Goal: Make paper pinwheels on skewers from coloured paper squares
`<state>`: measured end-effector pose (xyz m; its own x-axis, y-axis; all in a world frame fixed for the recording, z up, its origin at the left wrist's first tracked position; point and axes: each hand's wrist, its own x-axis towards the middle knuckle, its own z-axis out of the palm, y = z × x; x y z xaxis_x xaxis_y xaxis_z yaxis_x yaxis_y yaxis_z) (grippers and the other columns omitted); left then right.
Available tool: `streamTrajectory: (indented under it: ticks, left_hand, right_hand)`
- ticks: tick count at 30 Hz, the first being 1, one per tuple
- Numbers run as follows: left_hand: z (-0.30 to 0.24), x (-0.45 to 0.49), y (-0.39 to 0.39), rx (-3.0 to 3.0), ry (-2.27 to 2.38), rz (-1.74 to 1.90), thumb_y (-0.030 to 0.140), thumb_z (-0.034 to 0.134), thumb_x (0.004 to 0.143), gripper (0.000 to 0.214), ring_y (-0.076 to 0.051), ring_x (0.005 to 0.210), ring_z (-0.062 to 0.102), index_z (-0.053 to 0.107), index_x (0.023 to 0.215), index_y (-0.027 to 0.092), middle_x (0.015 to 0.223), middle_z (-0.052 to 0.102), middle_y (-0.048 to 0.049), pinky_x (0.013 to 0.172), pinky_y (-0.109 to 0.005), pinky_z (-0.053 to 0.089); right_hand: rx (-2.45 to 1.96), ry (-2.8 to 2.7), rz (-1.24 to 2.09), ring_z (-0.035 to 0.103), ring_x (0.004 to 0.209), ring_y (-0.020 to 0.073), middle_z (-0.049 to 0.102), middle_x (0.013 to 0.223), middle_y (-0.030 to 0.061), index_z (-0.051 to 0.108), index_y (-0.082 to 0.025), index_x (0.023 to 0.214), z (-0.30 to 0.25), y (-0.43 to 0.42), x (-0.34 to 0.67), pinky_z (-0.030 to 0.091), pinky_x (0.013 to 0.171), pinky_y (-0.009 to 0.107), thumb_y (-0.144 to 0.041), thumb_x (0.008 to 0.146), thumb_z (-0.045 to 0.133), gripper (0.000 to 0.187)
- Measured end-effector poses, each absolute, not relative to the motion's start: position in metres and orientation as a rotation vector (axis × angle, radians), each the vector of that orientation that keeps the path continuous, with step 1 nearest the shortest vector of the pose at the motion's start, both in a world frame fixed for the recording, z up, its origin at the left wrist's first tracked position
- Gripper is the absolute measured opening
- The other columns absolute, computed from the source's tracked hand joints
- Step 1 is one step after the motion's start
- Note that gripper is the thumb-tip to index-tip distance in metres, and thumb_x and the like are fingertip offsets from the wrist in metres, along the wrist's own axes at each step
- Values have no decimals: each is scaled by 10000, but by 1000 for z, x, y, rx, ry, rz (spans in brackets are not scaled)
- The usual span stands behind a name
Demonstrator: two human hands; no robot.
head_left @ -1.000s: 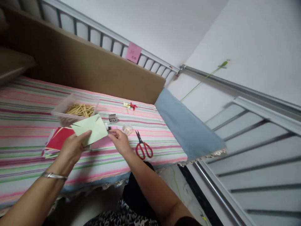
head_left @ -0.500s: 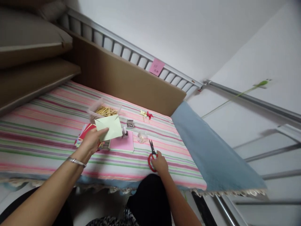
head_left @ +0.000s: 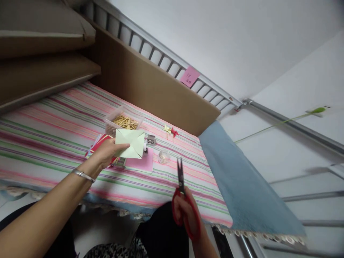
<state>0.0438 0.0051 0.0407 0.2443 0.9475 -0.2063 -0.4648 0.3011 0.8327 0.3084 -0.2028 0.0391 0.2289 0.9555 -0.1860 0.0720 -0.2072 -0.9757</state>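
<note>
My left hand (head_left: 106, 154) grips a folded pale green paper square (head_left: 130, 143) by its left edge and holds it above the striped cloth (head_left: 53, 136). My right hand (head_left: 185, 212) is closed through the red handles of a pair of scissors (head_left: 180, 179), lifted off the cloth with the dark blades pointing away from me. A silver bangle circles my left wrist.
On the cloth lie a clear box of wooden sticks (head_left: 124, 122), a stack of red papers (head_left: 100, 141), a pink paper (head_left: 139, 163), a small metal box (head_left: 151, 139), a clear tape roll (head_left: 163, 156) and small paper pinwheels (head_left: 171, 131). A cardboard panel (head_left: 150, 89) and metal rail stand behind; blue fabric (head_left: 236, 186) lies to the right.
My right hand left the green paper, reached right to the scissors on the cloth, gripped them and lifted them toward me. The left hand kept holding the paper.
</note>
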Motion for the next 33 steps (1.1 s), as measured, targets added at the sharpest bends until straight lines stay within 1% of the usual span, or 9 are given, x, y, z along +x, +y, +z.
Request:
streamTrajectory:
  ticks: [1, 3, 5, 7, 10, 15, 20, 26, 33]
  left_hand:
    - [41, 44, 5, 745, 823, 1070, 198, 858, 501, 419, -220, 679, 715, 728, 889, 103, 846, 775, -116, 627, -284, 571]
    - [42, 45, 5, 781, 828, 1021, 212, 861, 493, 438, -220, 668, 711, 726, 895, 102, 834, 775, -118, 616, -284, 564]
    - [41, 44, 4, 810, 835, 975, 224, 862, 486, 421, -214, 660, 705, 728, 865, 98, 808, 773, -114, 613, -276, 556]
    - [40, 42, 3, 840, 852, 942, 226, 858, 481, 380, -205, 643, 696, 729, 817, 102, 775, 770, -100, 596, -266, 546]
    - [37, 39, 4, 883, 884, 904, 212, 846, 482, 326, -200, 603, 679, 731, 771, 114, 740, 764, -82, 545, -263, 529]
    - [38, 36, 4, 909, 887, 894, 171, 823, 496, 255, -195, 539, 648, 736, 728, 112, 688, 743, -91, 470, -254, 494]
    - [42, 37, 3, 871, 897, 890, 113, 814, 489, 254, -194, 532, 642, 736, 731, 109, 694, 738, -104, 458, -251, 484]
    - [44, 35, 1, 920, 897, 885, 166, 815, 484, 258, -186, 539, 634, 730, 723, 119, 672, 731, -77, 481, -257, 488]
    - [42, 33, -1, 977, 901, 849, 176, 790, 521, 188, -153, 456, 567, 726, 694, 137, 591, 693, -50, 379, -214, 380]
  right_hand:
    - [-1531, -1040, 1163, 432, 370, 85, 511, 514, -68, 512, -206, 1071, 41, -202, 297, 309, 351, 175, -422, 847, 574, 317]
    - [-1538, -1088, 1188, 584, 524, 129, 630, 686, -4, 490, -207, 1159, 34, -196, 279, 420, 446, 211, -373, 747, 665, 477]
    - [-1582, -1150, 1169, 637, 609, 158, 657, 750, 27, 512, -196, 1165, 20, -190, 268, 473, 534, 246, -343, 687, 694, 532]
    - [-1598, -1262, 1139, 653, 680, 165, 667, 807, 44, 546, -192, 1138, 10, -185, 261, 492, 621, 264, -324, 695, 687, 483]
    - [-1566, -1344, 1251, 625, 639, 137, 653, 801, 32, 558, -189, 1090, 13, -184, 253, 484, 613, 255, -405, 779, 635, 387]
    - [-1639, -1309, 1314, 446, 418, 57, 548, 616, -34, 573, -173, 1028, 37, -181, 234, 348, 426, 176, -574, 815, 566, 453]
    - [-1683, -1279, 1305, 379, 392, 50, 465, 545, -68, 586, -174, 1001, 49, -174, 219, 286, 386, 159, -531, 840, 547, 394]
    - [-1733, -1285, 1294, 344, 381, 50, 440, 517, -79, 596, -182, 952, 49, -169, 216, 268, 392, 174, -467, 830, 575, 311]
    - [-1746, -1296, 1273, 323, 421, 58, 392, 497, -83, 619, -185, 910, 45, -168, 216, 250, 432, 192, -449, 801, 626, 286]
